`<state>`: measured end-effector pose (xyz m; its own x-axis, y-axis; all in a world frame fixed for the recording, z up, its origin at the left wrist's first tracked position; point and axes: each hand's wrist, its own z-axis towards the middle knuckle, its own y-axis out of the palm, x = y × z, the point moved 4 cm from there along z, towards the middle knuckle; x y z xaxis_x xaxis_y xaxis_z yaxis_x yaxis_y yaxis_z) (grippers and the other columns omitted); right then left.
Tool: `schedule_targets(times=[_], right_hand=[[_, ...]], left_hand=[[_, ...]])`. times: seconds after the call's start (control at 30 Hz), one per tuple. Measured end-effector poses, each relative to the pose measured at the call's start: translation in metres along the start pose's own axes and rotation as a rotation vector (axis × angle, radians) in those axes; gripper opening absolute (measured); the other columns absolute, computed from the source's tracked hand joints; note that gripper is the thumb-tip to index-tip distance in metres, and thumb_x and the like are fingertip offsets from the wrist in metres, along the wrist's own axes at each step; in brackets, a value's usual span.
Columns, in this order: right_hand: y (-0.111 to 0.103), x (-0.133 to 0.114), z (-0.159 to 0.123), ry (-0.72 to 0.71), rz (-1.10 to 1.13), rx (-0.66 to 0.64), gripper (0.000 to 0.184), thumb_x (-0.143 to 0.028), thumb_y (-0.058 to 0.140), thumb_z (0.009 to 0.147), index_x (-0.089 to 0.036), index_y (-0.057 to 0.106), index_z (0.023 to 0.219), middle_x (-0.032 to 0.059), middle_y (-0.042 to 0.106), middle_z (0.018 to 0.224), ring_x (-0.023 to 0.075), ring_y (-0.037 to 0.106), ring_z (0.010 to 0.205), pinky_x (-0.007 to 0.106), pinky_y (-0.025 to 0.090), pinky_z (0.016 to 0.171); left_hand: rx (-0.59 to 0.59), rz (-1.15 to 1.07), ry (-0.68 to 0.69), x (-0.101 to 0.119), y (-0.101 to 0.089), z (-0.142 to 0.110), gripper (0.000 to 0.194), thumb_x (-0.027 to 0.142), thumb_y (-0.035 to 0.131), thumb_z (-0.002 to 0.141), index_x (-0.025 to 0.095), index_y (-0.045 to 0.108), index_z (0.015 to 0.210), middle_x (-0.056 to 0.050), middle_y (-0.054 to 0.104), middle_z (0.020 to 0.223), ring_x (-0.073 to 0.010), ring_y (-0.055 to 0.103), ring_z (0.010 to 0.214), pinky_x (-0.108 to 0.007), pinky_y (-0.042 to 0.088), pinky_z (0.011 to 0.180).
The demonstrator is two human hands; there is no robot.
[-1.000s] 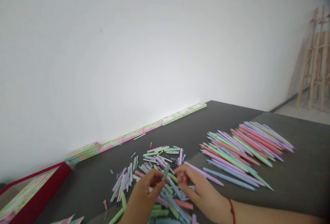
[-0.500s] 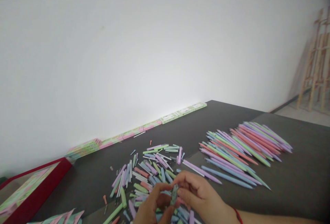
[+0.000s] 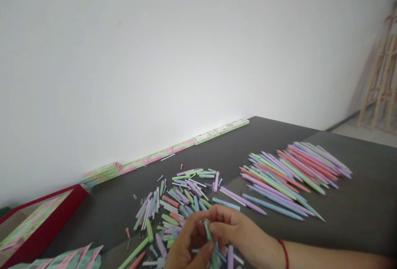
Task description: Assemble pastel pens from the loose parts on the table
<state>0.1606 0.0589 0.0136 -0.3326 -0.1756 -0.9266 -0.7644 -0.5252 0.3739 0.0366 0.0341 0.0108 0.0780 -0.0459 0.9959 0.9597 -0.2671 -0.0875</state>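
Containing pastel packets (image 3: 35, 219), a red box (image 3: 62, 217) lies left of both hands (image 3: 187, 244) (image 3: 237, 229), which grip a pen part (image 3: 208, 229).

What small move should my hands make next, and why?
Perhaps turn the greenish piece gently with the right hand while the left hand steadies it: both hands grip it, and loose pen parts lie below, where it could get lost if dropped.

White wall (image 3: 186, 62); wooden stands (image 3: 384, 94) — possibly easels.
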Motion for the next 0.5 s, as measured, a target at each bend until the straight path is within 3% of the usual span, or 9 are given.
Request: schedule_targets(times=[0.17,0.33,0.4,0.5], right_hand=[[0.0,-0.003,-0.008,-0.129,-0.197,-0.025,0.041,-0.032,0.06,0.079,-0.018,0.049,0.116,-0.0004,0.051,0.081,0.0102,0.048,0.065,0.021,0.04,0.054],[0.002,-0.014,-0.018,-0.294,-0.598,-0.116,0.052,-0.021,0.065,0.075,-0.024,0.047,0.124,0.001,0.055,0.09,0.0117,0.051,0.071,0.022,0.043,0.063],[0.003,-0.021,-0.019,-0.378,-0.715,-0.095,0.042,-0.019,0.061,0.078,-0.023,0.052,0.12,0.0017,0.058,0.089,0.0117,0.053,0.071,0.022,0.043,0.064],[0.008,-0.033,-0.021,-0.505,-0.842,-0.065,0.027,-0.013,0.053,0.083,-0.021,0.06,0.107,0.0018,0.061,0.083,0.0118,0.055,0.073,0.021,0.043,0.071]], left_hand=[[0.207,-0.471,-0.267,-0.014,-0.008,0.003,0.043,0.034,0.072,0.07,0.021,0.051,0.104,0.001,0.064,0.069,-0.0108,0.058,0.048,-0.016,0.043,0.034],[0.418,-0.64,-0.387,-0.026,-0.018,0.003,0.03,0.021,0.077,0.066,0.016,0.056,0.087,0.0,0.066,0.064,-0.0109,0.063,0.051,-0.014,0.047,0.038],[0.412,-0.683,-0.4,-0.028,-0.013,0.002,0.028,0.021,0.078,0.065,0.016,0.058,0.084,0.001,0.066,0.062,-0.0108,0.064,0.051,-0.014,0.048,0.039],[0.282,-0.689,-0.416,-0.03,-0.002,0.0,0.024,0.029,0.077,0.067,0.016,0.06,0.079,0.003,0.063,0.053,-0.0074,0.058,0.042,-0.012,0.043,0.038]])
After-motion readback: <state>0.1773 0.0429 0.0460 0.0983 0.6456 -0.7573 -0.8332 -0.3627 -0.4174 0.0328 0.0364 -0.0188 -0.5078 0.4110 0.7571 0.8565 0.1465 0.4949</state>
